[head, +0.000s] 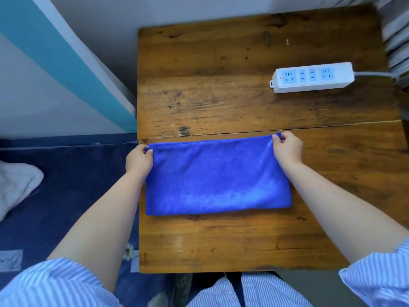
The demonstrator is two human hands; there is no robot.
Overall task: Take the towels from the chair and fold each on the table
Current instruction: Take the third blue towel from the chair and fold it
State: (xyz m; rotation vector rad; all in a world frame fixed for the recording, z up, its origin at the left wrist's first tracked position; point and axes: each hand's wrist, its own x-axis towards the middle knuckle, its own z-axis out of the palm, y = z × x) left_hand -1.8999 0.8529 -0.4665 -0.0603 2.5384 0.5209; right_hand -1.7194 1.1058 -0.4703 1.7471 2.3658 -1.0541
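A blue towel [217,178] lies folded in half on the wooden table [243,103], a long rectangle with its fold toward me. My left hand [139,160] pinches its far left corner. My right hand [287,149] pinches the far right corner, where the two layers meet along the far edge. Both corners sit low on the table top. The chair is not in view.
A white power strip [312,77] with a cable lies at the table's far right. A dark blue bed cover [66,196] runs along the left, with a white cloth [15,185] on it. A wall with a teal stripe stands behind the table's left edge.
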